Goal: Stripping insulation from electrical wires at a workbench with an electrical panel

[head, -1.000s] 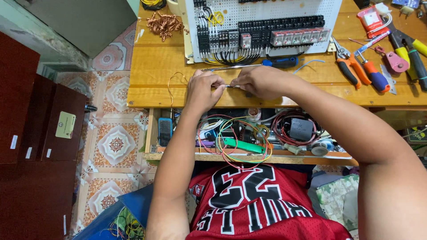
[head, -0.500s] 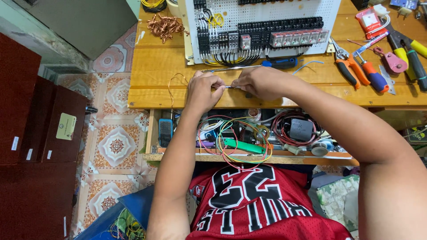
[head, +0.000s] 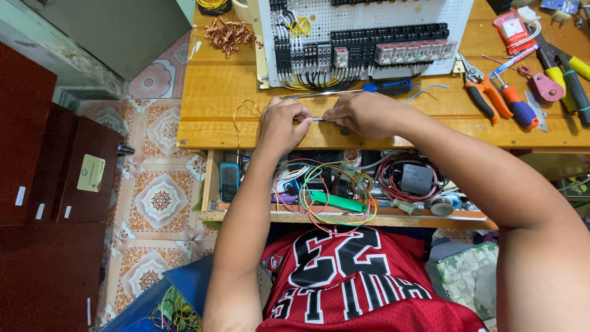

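Both hands meet over the front edge of the wooden bench point(head: 215, 92), fingertips pinched together on a short, thin wire end point(head: 316, 119) that spans the small gap between them. The left hand point(head: 279, 126) is closed on one side of it, and a loop of bare copper wire point(head: 241, 120) trails out behind that hand toward the bench edge. The right hand point(head: 362, 115) is closed on the other side; whether it grips insulation, a ferrule or bare strand is too small to tell.

To do this well, the pinch wants to stay close to the working point on both sides, so the thin piece neither bends nor slips. Wrists resting on the bench would steady the fingers. Any twisting looks best done with one hand while the other only anchors.

Just beyond the hands lies a blue-handled screwdriver point(head: 384, 87), and behind it the white perforated panel point(head: 369, 12) with its rows of black terminal blocks point(head: 387, 37). The orange-handled pliers point(head: 488, 98) sit well to the right, within reach but clear of the work
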